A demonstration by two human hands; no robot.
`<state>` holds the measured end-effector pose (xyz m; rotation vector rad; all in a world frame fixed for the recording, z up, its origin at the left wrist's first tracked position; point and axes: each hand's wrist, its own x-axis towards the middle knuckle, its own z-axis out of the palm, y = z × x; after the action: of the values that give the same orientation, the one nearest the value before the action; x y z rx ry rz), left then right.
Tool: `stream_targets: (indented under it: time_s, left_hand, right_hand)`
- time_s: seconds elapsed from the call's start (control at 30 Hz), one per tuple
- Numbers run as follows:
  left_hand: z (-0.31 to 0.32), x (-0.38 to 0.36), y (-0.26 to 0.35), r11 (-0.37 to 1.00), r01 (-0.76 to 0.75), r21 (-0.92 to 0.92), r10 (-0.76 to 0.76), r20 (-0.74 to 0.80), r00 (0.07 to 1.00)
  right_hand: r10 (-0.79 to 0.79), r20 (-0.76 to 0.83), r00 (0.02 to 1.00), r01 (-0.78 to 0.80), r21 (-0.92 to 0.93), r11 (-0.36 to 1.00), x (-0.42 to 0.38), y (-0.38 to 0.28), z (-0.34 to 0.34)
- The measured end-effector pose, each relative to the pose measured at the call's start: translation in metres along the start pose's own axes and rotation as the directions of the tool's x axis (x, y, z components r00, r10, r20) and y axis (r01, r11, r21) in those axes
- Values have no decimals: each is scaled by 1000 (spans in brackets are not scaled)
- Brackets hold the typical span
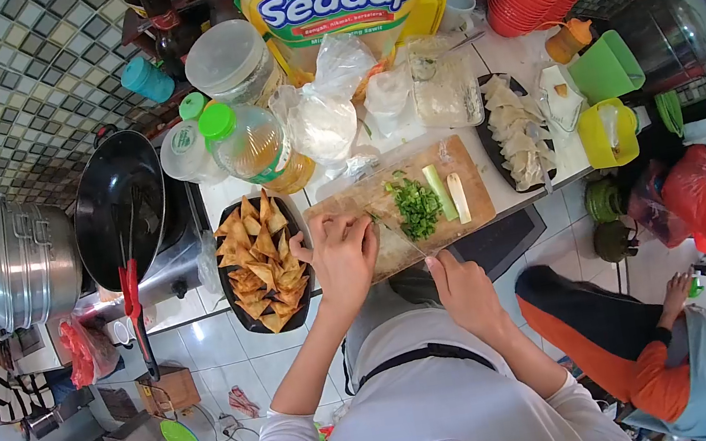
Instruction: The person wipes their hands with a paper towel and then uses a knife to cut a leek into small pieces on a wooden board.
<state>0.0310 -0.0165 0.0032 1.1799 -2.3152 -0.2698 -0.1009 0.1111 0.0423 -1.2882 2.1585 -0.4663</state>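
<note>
A wooden cutting board [467, 167] holds a pile of chopped green leaves [417, 208], a pale green stalk piece [439, 192] and a whitish piece [458, 197]. My left hand [340, 255] is over the board's left end, fingers bent and closed. A bit of green shows by its fingertips, but what they pinch is hidden. My right hand [467, 290] grips a knife [418, 250] at the board's front edge; its handle is covered and only a thin part of the blade shows. Left of my left hand, a black tray [293, 319] bears golden fried triangular pastries [261, 253].
Behind the board stand an oil bottle [254, 148], plastic bags [324, 123] and a clear container [444, 81]. A dark tray of pale dumplings [516, 130] sits to the right. A black wok [104, 195] and a steamer [32, 262] stand left. Another person [673, 373] is at lower right.
</note>
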Motion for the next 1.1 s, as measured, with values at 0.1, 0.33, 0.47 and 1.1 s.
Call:
stream_targets:
  time_s: [0.1, 0.33, 0.47, 1.1]
  left_hand:
    - [-1, 3, 1, 1000, 0, -1, 0, 34, 999]
    - [-7, 8, 2, 1000, 2, 0, -2, 96, 995]
    - [-11, 8, 1, 1000, 7, 9, -8, 155, 988]
    - [1, 8, 0, 998, 34, -50, -32, 36, 999]
  right_hand:
    - [0, -3, 1000, 0, -48, 999, -2, -7, -3]
    - [-17, -6, 1000, 17, -77, 997, -3, -7, -3]
    - [14, -33, 999, -18, -121, 992, -4, -4, -1]
    - [-21, 43, 999, 21, -9, 1000, 1, -6, -2]
